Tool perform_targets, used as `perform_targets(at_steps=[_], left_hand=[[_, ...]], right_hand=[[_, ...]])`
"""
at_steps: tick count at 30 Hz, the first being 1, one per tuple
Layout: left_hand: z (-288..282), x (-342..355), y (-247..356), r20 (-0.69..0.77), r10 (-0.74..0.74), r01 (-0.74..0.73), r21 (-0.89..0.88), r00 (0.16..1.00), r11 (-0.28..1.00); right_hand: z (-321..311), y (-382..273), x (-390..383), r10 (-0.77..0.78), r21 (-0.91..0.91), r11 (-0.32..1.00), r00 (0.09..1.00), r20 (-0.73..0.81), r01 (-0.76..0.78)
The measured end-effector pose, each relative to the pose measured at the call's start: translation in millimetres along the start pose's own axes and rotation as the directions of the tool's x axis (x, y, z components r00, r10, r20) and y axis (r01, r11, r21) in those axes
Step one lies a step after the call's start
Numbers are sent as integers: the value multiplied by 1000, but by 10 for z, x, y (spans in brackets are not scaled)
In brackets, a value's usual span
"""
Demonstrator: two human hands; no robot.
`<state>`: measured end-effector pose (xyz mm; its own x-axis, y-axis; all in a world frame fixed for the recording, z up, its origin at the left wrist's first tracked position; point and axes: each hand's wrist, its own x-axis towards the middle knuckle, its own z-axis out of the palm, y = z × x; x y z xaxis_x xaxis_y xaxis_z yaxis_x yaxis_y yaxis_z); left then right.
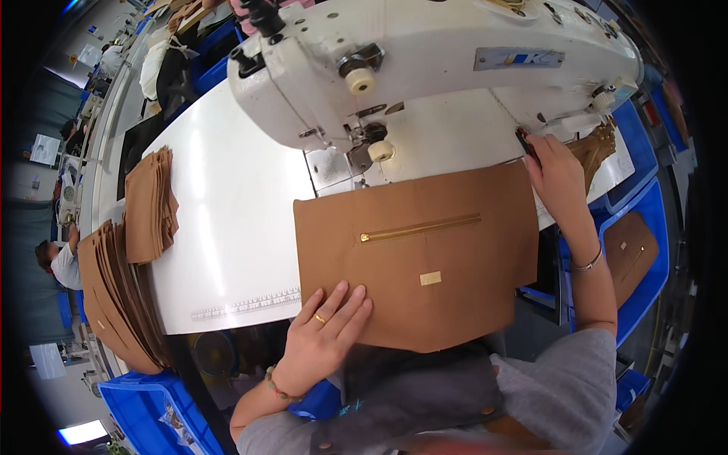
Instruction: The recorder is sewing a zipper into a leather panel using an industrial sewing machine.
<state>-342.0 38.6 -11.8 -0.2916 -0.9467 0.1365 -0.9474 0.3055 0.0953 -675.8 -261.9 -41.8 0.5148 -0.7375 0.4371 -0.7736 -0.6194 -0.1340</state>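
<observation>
A brown bag panel (478,296) lies in front of the sewing machine (425,61), its near part hanging over the table's front edge. It has a gold zipper (421,227) and a small gold plate (430,278). My left hand (326,326) rests on the panel's near left corner, fingers stretched out and holding nothing. Beyond the panel's far right corner, my right hand (557,171) has its fingers closed around a small dark tool (527,144) with a touch of red. Most of that tool is hidden by the fingers. The panel's far edge lies close to the needle area (362,182).
Stacks of brown pieces (148,205) and brown panels (121,296) stand at the table's left. A printed ruler (246,305) runs along the white tabletop (220,235). Blue bins (633,303) stand at the right, another blue bin (144,402) at lower left. A person (64,262) sits far left.
</observation>
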Motion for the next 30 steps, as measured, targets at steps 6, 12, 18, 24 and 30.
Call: perform_targets(at_steps=[6, 12, 18, 24, 30], left_hand=[[139, -82, -6, -28, -13, 10, -92, 1000, 996], [217, -120, -14, -82, -52, 38, -171, 995, 985], [215, 76, -109, -273, -105, 60, -168, 956, 984], [67, 511, -447, -335, -278, 216, -212, 900, 953], [140, 785, -501, -258, -348, 344, -63, 901, 937]], right_hand=[[-213, -228, 403, -34, -145, 988, 990, 140, 54], [-329, -734, 480, -114, 737, 651, 936, 333, -183], [-22, -1035, 493, -440, 361, 865, 872, 212, 349], [-107, -1210, 625, -416, 610, 765, 881, 223, 207], [-305, -1435, 551, -486, 508, 744, 873, -36, 434]])
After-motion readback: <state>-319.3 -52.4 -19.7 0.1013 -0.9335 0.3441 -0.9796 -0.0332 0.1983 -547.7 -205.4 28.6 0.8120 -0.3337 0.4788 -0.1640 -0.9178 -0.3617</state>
